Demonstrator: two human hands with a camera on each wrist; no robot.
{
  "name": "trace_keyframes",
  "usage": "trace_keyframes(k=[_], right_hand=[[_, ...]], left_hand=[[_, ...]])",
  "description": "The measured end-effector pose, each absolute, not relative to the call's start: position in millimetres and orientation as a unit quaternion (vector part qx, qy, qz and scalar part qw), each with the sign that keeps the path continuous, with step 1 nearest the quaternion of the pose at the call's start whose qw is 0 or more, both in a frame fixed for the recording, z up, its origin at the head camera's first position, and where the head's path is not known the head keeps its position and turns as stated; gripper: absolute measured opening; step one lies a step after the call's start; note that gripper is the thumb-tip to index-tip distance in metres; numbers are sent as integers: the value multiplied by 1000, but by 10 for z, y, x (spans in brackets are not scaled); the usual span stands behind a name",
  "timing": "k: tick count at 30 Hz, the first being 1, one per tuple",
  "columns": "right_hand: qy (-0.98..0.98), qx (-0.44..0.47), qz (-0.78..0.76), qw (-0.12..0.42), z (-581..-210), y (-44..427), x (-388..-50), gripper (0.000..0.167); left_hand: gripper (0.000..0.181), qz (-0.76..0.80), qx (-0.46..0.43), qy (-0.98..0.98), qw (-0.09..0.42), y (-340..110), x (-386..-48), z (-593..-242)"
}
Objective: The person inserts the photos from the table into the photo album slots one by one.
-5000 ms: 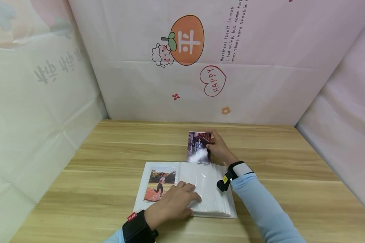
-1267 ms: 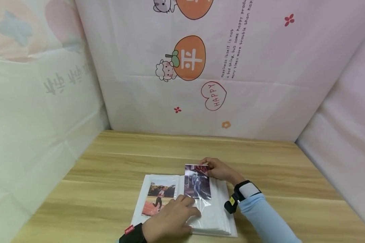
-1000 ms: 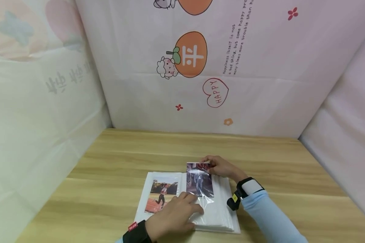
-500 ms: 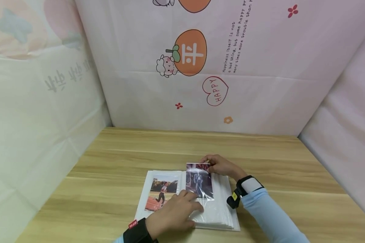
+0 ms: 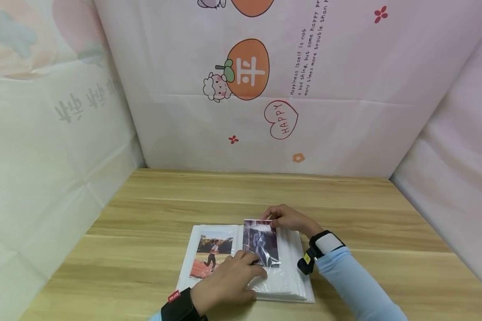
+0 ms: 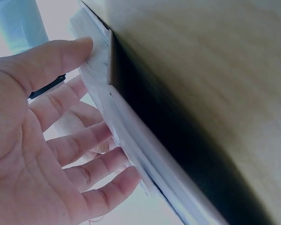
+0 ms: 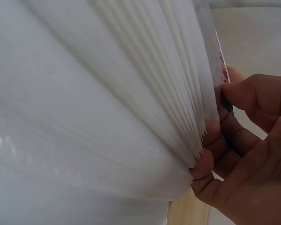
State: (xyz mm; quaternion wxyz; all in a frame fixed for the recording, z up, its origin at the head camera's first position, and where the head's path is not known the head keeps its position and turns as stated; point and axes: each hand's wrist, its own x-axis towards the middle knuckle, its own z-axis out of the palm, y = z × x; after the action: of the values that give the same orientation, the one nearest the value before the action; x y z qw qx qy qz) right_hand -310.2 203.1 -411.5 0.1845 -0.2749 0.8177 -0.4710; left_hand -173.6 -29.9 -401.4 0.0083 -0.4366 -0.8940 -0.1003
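An opened photo album [image 5: 291,285] with clear sleeves lies on the wooden table. My right hand [image 5: 291,220] pinches the top right corner of a photo [image 5: 260,243] of a standing person. Most of that photo sits inside the right page's clear sleeve, and its top edge sticks out. In the right wrist view, thumb and fingers grip the photo [image 7: 223,70] beside the fanned page edges [image 7: 178,93]. My left hand [image 5: 229,278] rests on the album's lower middle, fingers spread and loosely bent. The left wrist view has its fingertips touching the pages [image 6: 100,84].
On the left page, a photo of a runner [image 5: 212,256] sits in its sleeve. Bare wooden table [image 5: 124,249] surrounds the album. Printed white cloth [image 5: 329,133] stands upright behind and at both sides.
The photo has slid from above the album down into the right page's sleeve, a little deeper over the last half second. My right hand came down with it; the left stays on the album.
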Motion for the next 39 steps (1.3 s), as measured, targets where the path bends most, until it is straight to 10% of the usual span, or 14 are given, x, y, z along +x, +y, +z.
trace_keyframes(k=[39], right_hand=[[845, -311, -410, 145, -4035, 2010, -2956, 30]], left_hand=[[48, -89, -436, -896, -16, -300, -1749, -3995]])
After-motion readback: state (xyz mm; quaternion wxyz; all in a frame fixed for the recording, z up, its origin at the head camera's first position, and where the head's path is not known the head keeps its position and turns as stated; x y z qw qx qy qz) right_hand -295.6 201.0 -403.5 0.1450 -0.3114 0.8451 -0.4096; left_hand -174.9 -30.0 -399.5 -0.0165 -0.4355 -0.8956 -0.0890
